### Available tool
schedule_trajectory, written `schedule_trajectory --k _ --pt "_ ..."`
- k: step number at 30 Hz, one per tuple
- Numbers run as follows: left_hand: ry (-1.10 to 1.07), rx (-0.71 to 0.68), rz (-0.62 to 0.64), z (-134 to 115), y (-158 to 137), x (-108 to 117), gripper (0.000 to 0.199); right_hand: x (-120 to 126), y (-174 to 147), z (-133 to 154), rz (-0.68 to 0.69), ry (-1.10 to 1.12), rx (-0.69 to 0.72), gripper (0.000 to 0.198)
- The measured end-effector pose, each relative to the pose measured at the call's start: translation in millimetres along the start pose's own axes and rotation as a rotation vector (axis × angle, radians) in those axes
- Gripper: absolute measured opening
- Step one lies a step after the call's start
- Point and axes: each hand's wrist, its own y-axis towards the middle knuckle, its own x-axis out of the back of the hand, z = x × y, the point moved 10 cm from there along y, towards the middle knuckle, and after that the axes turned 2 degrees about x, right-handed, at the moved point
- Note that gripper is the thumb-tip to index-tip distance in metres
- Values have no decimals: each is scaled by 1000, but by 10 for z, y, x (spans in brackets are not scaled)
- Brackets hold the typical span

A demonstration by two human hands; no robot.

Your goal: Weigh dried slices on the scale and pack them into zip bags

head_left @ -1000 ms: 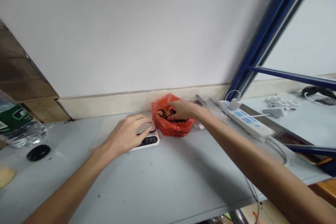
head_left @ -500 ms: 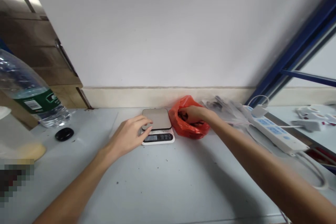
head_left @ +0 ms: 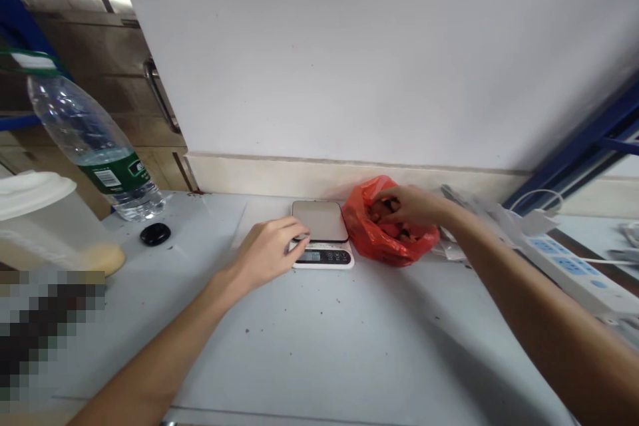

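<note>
A small kitchen scale (head_left: pixel 319 221) lies on the grey table, its plate bare and its display lit with what look like zeros. My left hand (head_left: pixel 272 249) is at the scale's left front edge, thumb and fingers apart, holding nothing. Right beside the scale stands an open red plastic bag (head_left: pixel 369 239) with reddish-brown pieces (head_left: pixel 394 229) inside. My right hand (head_left: pixel 407 205) reaches into the bag's mouth with its fingers curled together. What lies between those fingers is mostly hidden.
To the left are a large water bottle (head_left: pixel 107 146), a black round lid (head_left: pixel 155 234) and a lidded plastic tub (head_left: pixel 54 233). On the right lie clear plastic bags (head_left: pixel 469 213) and a white power strip (head_left: pixel 574 266) with cables. A wall (head_left: pixel 349 66) rises behind the scale.
The view has swung left, so everything sits farther right in it. My right hand has come up slightly in the red bag, showing more of its fingers. My left hand stays by the scale.
</note>
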Motion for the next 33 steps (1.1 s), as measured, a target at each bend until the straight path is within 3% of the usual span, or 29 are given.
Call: schedule_trajectory --k 3,11,17,20,23,27,33 --pt "6 3 1 11 0 -1 23 134 -33 2 50 -13 -1 2" --pt "-12 29 11 67 -9 5 23 425 -60 64 14 25 49 17" --pt "15 65 40 156 2 11 24 623 16 586 -180 126 182 22" --pt "44 108 42 252 7 25 25 503 140 900 -173 195 239 25" --pt "68 146 46 343 6 32 26 143 304 1084 -10 177 216 31" --pt "76 183 59 413 -2 22 26 -317 456 1076 183 -9 105 41" --pt "71 187 77 403 -2 9 26 -449 527 1037 171 -102 81 50"
